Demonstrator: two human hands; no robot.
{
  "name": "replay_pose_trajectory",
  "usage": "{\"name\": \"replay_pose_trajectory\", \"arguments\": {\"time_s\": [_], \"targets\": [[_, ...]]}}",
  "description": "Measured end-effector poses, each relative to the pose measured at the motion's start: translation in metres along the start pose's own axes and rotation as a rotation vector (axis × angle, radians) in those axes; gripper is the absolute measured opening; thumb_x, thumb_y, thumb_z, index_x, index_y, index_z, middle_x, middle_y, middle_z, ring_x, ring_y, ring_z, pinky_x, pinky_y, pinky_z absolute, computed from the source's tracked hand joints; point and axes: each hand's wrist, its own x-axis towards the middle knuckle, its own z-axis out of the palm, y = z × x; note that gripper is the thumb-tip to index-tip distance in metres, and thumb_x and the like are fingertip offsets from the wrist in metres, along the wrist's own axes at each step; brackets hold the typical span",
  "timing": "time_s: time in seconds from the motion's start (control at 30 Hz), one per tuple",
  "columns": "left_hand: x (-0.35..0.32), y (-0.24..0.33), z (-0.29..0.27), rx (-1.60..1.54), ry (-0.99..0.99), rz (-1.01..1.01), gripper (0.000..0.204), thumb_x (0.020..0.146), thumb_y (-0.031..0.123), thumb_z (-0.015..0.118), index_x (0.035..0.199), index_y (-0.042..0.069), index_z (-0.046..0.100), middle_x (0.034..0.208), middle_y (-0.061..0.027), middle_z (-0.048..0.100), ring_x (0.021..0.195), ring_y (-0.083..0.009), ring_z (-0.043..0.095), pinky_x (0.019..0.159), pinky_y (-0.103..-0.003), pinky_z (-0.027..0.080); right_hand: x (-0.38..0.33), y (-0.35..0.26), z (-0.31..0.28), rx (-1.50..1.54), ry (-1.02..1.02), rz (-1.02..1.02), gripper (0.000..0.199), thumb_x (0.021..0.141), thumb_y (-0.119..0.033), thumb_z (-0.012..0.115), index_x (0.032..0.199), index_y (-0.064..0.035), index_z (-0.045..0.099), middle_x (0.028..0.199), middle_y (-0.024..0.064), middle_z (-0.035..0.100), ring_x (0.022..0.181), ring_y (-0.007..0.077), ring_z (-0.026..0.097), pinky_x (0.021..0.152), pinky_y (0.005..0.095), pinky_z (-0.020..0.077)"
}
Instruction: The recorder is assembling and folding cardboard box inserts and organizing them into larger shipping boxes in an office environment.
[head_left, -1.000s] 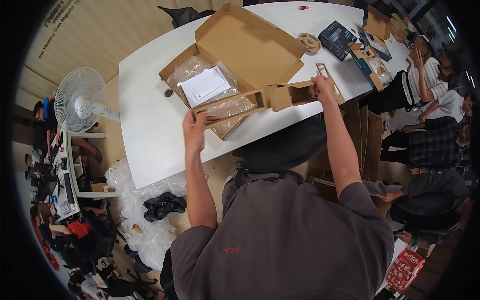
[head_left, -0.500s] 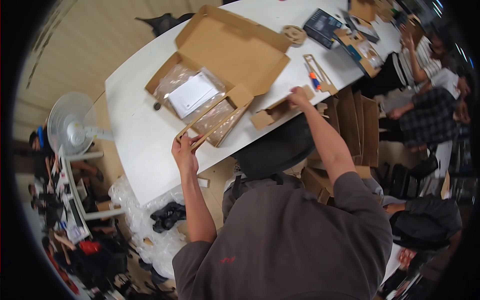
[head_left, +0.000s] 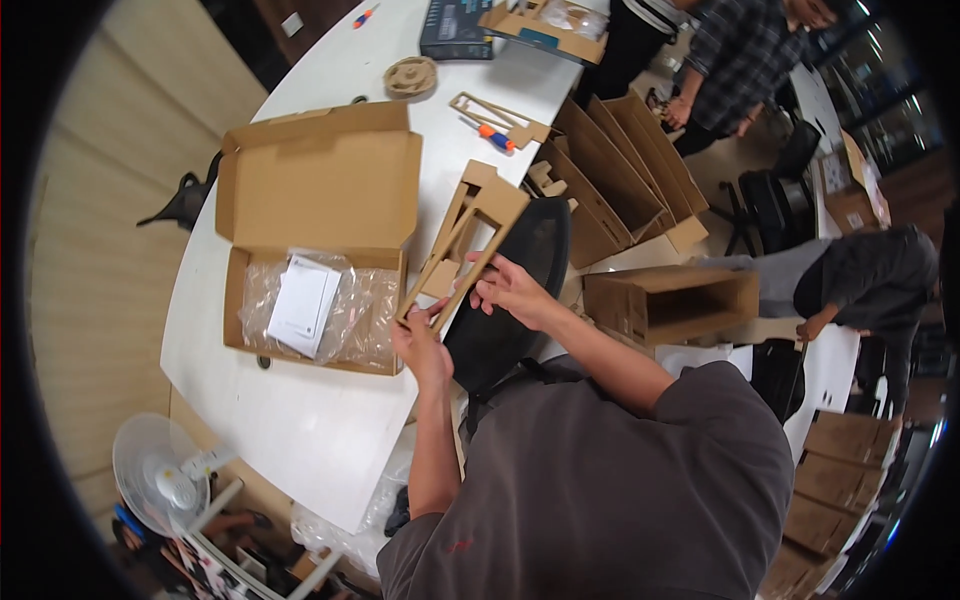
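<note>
A long cardboard insert with a cut-out window [head_left: 490, 232] is held up at the front table edge. My left hand [head_left: 424, 350] grips its lower end, thumb on top. Beside its right edge is my right hand [head_left: 512, 292], fingers apart and loosely bent; whether the fingertips touch the cardboard I cannot tell. Partly hidden behind the insert, a folded cardboard piece [head_left: 437, 279] lies on the white table [head_left: 270, 410]. To the left stands an open cardboard box [head_left: 318, 185], its lid folded back, with clear plastic wrap [head_left: 372, 310] and white paper sheets [head_left: 303, 300] inside.
Farther back lie an orange-and-blue screwdriver [head_left: 496, 138], a thin cardboard frame [head_left: 525, 133], a round pulp tray [head_left: 410, 76] and a dark box [head_left: 455, 30]. A black chair [head_left: 530, 275] stands against the table edge. Large cartons [head_left: 610, 180] and people are at right; a fan [head_left: 175, 485] is lower left.
My view has turned, shifting the box leftward. My right hand has left the folded piece on the table and come to the insert, which my left hand still holds.
</note>
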Motion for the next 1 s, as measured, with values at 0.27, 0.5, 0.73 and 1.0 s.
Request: {"name": "replay_pose_trajectory", "arguments": {"time_s": [0.27,0.5,0.73,1.0], "targets": [[-0.013,-0.044,0.060,0.234,-0.420,-0.278,0.023,0.098,0.016,0.059,0.112,-0.001,0.051,0.106,-0.0103,0.061,0.104,-0.0225,0.064,0.080,-0.029,0.052,-0.040,-0.055,-0.069,-0.188,0.579,-0.168,0.041,0.090,-0.011,0.063,0.125,0.0042,0.049,0.091,0.0086,0.068,0.078,0.0125,0.064,0.062,0.0240,0.0475],[0.003,-0.061,0.090,0.571,-0.310,-0.093,0.030,0.097,0.012,0.057,0.124,-0.003,0.054,0.122,-0.0147,0.059,0.110,-0.0224,0.061,0.092,-0.034,0.052,-0.100,-0.158,-0.242,-0.494,1.011,-0.223,0.040,0.091,-0.014,0.062,0.125,0.0018,0.050,0.083,0.0026,0.067,0.077,0.0098,0.062,0.064,0.0238,0.0486],[0.014,-0.052,0.068,0.726,0.064,-0.121,0.027,0.099,0.018,0.056,0.121,0.002,0.057,0.119,-0.0108,0.060,0.108,-0.0212,0.061,0.088,-0.034,0.053,-0.105,-0.192,-0.376,-1.132,1.293,-0.336,0.031,0.086,-0.009,0.064,0.112,0.0061,0.054,0.085,0.0255,0.066,0.083,0.0414,0.066,0.069,0.0423,0.0505],[0.027,-0.061,0.115,0.915,0.124,-0.150,0.027,0.099,0.019,0.057,0.120,0.002,0.057,0.117,-0.0106,0.061,0.109,-0.0210,0.060,0.090,-0.034,0.051,-0.090,-0.149,-0.442,-1.396,1.229,0.076,0.028,0.084,-0.009,0.066,0.106,0.0024,0.052,0.091,0.0265,0.062,0.089,0.0457,0.060,0.074,0.0508,0.0497]]}}
